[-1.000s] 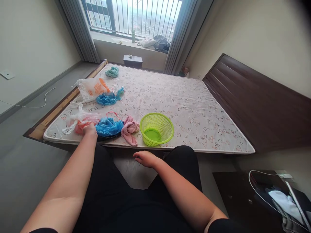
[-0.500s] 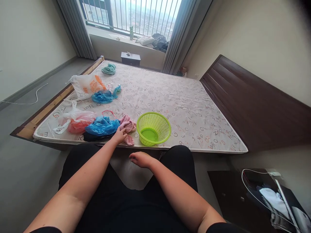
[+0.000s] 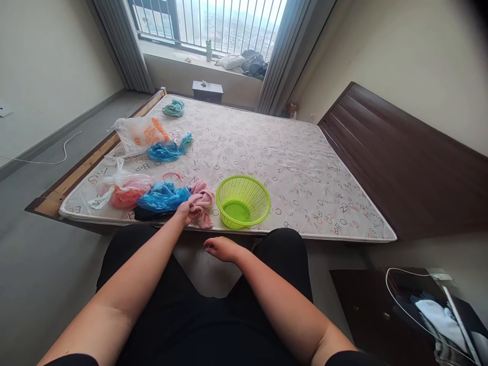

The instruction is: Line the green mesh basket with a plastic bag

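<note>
At the near edge of the mattress [image 3: 290, 193], my left hand [image 3: 183, 213] is closed on the left side of a crumpled pink towel [image 3: 202, 201]. Its fingertips are partly hidden by the cloth. My right hand [image 3: 221, 249] hovers over my lap in front of the mattress, fingers loosely bent and apart, holding nothing. A green plastic basket [image 3: 243, 202] stands just right of the towel, and nothing shows inside it. Against the towel's left side lies a blue plastic bag [image 3: 162, 196], with a black item [image 3: 148, 214] under it.
A tied bag with red contents [image 3: 129, 190] lies at the left. Behind it are a white-and-orange bag [image 3: 139, 134], another blue bag [image 3: 163, 151] and a teal cloth [image 3: 174, 108]. A dark headboard [image 3: 404, 157] bounds the right; a cabinet [image 3: 366, 305] stands lower right.
My left hand has closed round the pink towel's left side, where its fingers earlier lay on top. The towel has shifted a little. The right hand stays nearly still; the view has turned slightly.
</note>
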Demonstrator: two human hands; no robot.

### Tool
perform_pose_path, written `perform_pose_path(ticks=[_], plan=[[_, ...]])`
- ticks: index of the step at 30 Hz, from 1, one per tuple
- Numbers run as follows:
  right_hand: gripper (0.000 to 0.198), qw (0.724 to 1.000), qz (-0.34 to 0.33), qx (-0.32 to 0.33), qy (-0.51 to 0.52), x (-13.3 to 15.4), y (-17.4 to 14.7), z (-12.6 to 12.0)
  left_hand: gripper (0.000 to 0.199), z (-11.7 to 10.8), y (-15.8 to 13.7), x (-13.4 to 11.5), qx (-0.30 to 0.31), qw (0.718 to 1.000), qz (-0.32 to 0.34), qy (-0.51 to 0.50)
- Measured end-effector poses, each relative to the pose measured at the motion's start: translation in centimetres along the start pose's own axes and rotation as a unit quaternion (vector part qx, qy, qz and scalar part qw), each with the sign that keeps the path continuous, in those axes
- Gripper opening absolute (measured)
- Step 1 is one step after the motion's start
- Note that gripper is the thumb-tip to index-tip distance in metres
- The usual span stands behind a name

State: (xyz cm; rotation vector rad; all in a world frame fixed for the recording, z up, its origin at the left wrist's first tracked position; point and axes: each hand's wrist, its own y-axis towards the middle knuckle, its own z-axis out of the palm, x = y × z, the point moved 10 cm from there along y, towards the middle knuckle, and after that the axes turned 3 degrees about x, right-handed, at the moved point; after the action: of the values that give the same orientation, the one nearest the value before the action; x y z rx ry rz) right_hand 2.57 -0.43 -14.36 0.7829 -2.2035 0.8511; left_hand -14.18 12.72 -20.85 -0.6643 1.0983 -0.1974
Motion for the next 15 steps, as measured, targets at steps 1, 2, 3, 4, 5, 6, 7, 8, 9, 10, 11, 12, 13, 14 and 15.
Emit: perform_pose_path(ticks=[1,2,3,4,5,6,7,8,9,10,11,12,13,14,15], plan=[[0.027,1.0,0.0,-0.002,0.0,0.0,0.0,0.0,0.01,0.4,-0.4,0.0,0.016,1.0,-0.018,-0.005],[0.027,1.0,0.0,-0.005,0.001,-0.1,0.0,-0.1,0.009,0.9,-0.9,-0.1,0.035,0.999,-0.035,-0.013],[0.027,1.0,0.0,-0.01,0.003,-0.2,0.0,-0.1,0.011,1.5,-1.4,-0.3,0.058,0.997,-0.047,-0.026],[0.027,1.0,0.001,-0.018,0.006,-0.3,0.0,-0.2,0.014,2.1,-2.0,-0.7,0.084,0.994,-0.053,-0.041],[0.027,1.0,0.001,-0.028,0.012,-0.4,0.1,-0.4,0.017,2.7,-2.5,-1.2,0.112,0.991,-0.054,-0.055],[0.028,0.999,0.002,-0.042,0.02,-0.5,0.1,-0.6,0.019,3.3,-3.1,-1.8,0.139,0.987,-0.051,-0.064],[0.03,0.998,0.002,-0.061,0.03,-0.7,0.2,-0.9,0.02,3.7,-3.6,-2.4,0.164,0.983,-0.043,-0.068],[0.032,0.996,0.004,-0.083,0.042,-1.0,0.2,-1.2,0.02,4.0,-4.0,-3.0,0.184,0.98,-0.032,-0.066],[0.037,0.993,0.008,-0.106,0.056,-1.3,0.3,-1.6,0.02,4.3,-4.4,-3.5,0.201,0.977,-0.021,-0.064],[0.043,0.989,0.014,-0.129,0.072,-1.6,0.3,-1.9,0.02,4.4,-4.8,-3.9,0.217,0.974,-0.014,-0.065],[0.05,0.984,0.024,-0.15,0.092,-2.1,0.3,-2.3,0.02,4.5,-5.1,-4.1,0.23,0.971,-0.01,-0.069],[0.059,0.978,0.033,-0.172,0.113,-2.5,0.3,-2.6,0.021,4.6,-5.4,-4.3,0.241,0.968,-0.011,-0.074],[0.067,0.971,0.039,-0.195,0.133,-2.8,0.2,-3.0,0.023,4.7,-5.8,-4.2,0.253,0.964,-0.018,-0.078],[0.075,0.963,0.039,-0.219,0.151,-3.0,0.1,-3.4,0.026,4.9,-6.3,-4.0,0.268,0.96,-0.031,-0.08],[0.082,0.955,0.031,-0.242,0.168,-3.1,0.0,-3.8,0.028,5.1,-6.8,-3.8,0.283,0.955,-0.047,-0.079]])
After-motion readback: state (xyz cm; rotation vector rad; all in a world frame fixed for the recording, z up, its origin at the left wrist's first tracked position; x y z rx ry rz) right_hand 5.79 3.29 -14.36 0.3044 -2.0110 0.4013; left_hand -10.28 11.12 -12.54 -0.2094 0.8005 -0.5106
